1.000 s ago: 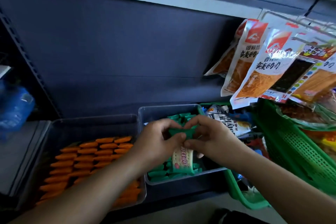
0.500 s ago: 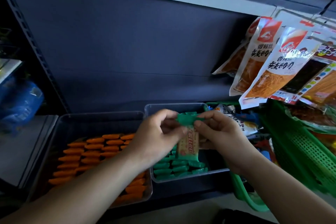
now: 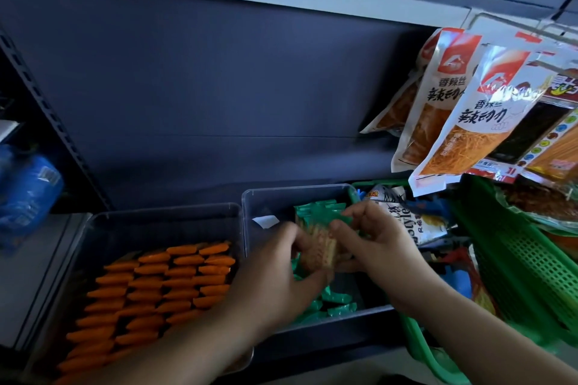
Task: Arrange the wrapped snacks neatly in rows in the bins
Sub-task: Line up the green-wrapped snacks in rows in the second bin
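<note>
Over the clear bin (image 3: pixel 294 191), both forearms reach in from below. The left hand (image 3: pixel 281 278) and right hand (image 3: pixel 375 247), fingers curled, each pinch one side of an upright biscuit packet (image 3: pixel 319 244) above green-wrapped snacks (image 3: pixel 339 298). Left of the bin, orange snacks (image 3: pixel 175 278) lie in rows; to its right stands a green basket (image 3: pixel 516 259).

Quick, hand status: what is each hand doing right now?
Left hand: grips the green-wrapped snack above the clear bin.
Right hand: pinches the same snack's right side.
</note>
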`<state>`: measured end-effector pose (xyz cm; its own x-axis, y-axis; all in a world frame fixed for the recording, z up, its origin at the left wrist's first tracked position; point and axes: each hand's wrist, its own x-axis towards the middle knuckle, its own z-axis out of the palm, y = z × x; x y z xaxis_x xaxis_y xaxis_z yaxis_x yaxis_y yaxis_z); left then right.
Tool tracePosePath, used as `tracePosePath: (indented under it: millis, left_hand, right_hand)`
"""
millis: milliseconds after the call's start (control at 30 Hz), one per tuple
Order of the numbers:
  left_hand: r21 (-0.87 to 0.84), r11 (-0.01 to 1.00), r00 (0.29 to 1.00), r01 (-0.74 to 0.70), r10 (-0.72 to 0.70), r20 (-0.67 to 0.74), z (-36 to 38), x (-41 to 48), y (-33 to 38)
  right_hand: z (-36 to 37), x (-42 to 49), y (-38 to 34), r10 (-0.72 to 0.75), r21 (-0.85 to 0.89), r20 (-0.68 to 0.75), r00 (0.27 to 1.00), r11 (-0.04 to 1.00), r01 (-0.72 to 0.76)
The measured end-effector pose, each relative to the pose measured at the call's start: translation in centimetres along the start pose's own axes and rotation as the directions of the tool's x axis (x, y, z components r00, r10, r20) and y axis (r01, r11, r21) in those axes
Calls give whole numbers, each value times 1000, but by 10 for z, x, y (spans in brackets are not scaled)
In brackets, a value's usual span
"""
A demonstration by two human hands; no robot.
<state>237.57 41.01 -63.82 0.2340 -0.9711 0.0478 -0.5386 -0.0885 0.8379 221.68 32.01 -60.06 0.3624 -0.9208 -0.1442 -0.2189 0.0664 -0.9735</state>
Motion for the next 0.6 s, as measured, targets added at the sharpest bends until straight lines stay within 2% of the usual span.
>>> tracePosePath:
  millis: [100,167,333,467,600]
  left_hand:
    - [11,1000,1000,-10,11,-28,3,2,4]
    - [-65,998,1000,13,-15,-26,2,6,7]
    - [-319,944,995,87,-68,69,-1,8,13]
    - [-357,932,995,58,-24,98,-2,6,14]
    - [-332,943,1000,5,-13,-21,-8,7,14]
  right_hand:
    - [2,-5,1,-6,-14,111,994,1000,7]
    - [-3,-5,-3,-4,22,180,984,1000,0]
    - [-21,4,0,77,126,166,983,987,-99]
    - [-22,2,5,70,66,215,974,994,-86]
    - [-23,1,5,17,-59,196,981,998,-6]
